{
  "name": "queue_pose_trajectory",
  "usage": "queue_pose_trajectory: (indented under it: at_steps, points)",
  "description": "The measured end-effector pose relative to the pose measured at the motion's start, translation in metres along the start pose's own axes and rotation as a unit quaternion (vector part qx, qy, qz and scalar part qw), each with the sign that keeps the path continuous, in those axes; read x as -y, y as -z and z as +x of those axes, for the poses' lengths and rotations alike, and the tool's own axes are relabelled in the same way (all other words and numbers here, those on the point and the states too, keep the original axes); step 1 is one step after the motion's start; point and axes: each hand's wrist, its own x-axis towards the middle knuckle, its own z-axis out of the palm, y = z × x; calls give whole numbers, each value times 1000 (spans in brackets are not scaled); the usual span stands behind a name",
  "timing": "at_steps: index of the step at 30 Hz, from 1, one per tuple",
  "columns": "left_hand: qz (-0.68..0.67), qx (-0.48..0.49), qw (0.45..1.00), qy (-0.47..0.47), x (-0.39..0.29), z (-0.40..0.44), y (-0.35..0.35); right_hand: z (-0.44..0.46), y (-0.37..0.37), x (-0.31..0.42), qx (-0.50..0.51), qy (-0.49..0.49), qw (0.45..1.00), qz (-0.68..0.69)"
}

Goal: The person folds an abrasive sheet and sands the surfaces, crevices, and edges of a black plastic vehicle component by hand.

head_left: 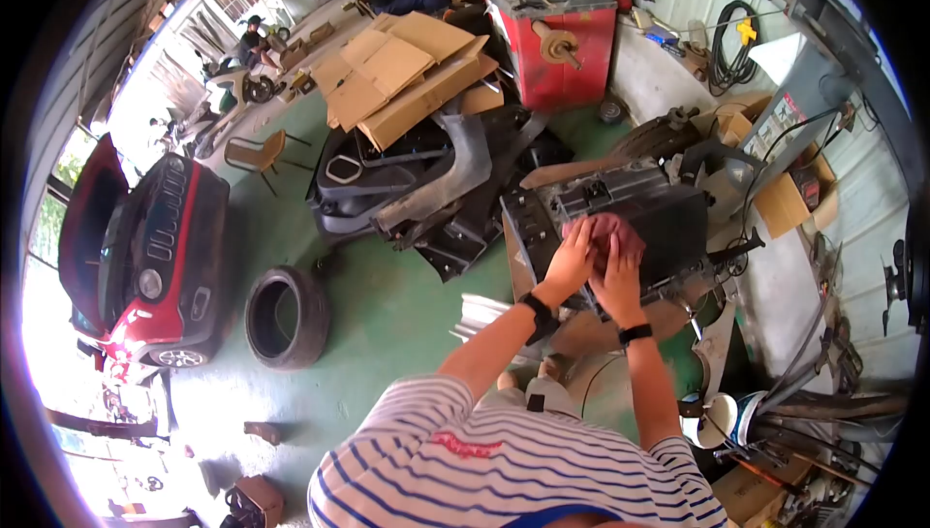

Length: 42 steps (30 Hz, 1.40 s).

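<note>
A reddish-brown cloth [614,231] lies bunched on top of a black plastic part [668,228]. My left hand [573,255] presses on the cloth's left side, with its fingers bent over it. Close beside it, my right hand [620,281] grips the cloth's near edge, fingers pointing away from me. Both hands almost touch each other. The black part is box-like, dusty in places, and sits on a cluttered stand; the cloth and hands hide some of its surface.
Black plastic panels [349,184] and flattened cardboard [387,63] are piled ahead to the left. A tire [287,317] lies on the green floor, near a red car [145,257]. Behind stands a red machine [572,53]. Rods and a white bucket [719,419] crowd the right. Other people sit farther back.
</note>
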Motion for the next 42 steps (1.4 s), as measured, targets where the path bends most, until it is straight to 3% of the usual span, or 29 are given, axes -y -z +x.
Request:
queue_pose_trajectory:
  at_steps: [3,7,11,14,19,21,22,23,25,27,29,31,33,37,40,42]
  points:
    - [-29,-3,999,-34,1,3,13,-15,-22,4,18,-73,997,-36]
    - [-37,-14,999,13,-7,-1,17,-17,-24,6,12,-59,997,-54]
    - [-55,-67,996,-9,6,-21,-7,-29,-36,6,4,-70,996,-54]
    - [-97,-38,993,60,9,-29,-12,-35,-42,6,1,-77,995,-59]
    - [-86,25,996,25,16,-45,4,-62,-53,3,5,-82,995,-59]
    - [-37,219,975,1,20,-56,26,-76,-45,17,2,-87,993,-82]
    - [-94,171,979,-59,31,-67,28,-85,-42,23,-3,-89,994,-66]
    - [-95,185,975,-73,46,-73,33,-90,-38,24,0,-100,992,-74]
    - [-66,109,988,-92,55,-88,57,-92,-18,39,37,-84,996,-1]
    - [-69,172,981,-57,68,-89,89,-100,-2,76,32,-145,988,37]
    - [-105,187,976,-45,74,-83,120,-86,3,109,-14,-106,994,26]
    - [-106,229,967,31,92,-84,145,-78,-7,150,-27,-137,990,27]
    - [-91,204,975,11,104,-81,167,-74,-24,181,-38,-228,961,151]
    - [-22,183,983,-3,130,-66,191,-62,-59,227,-80,-248,959,110]
    - [-64,233,970,-15,151,-56,199,-62,-77,255,-126,-296,933,164]
    - [-144,239,959,-43,159,-51,201,-62,-75,258,-109,-427,868,229]
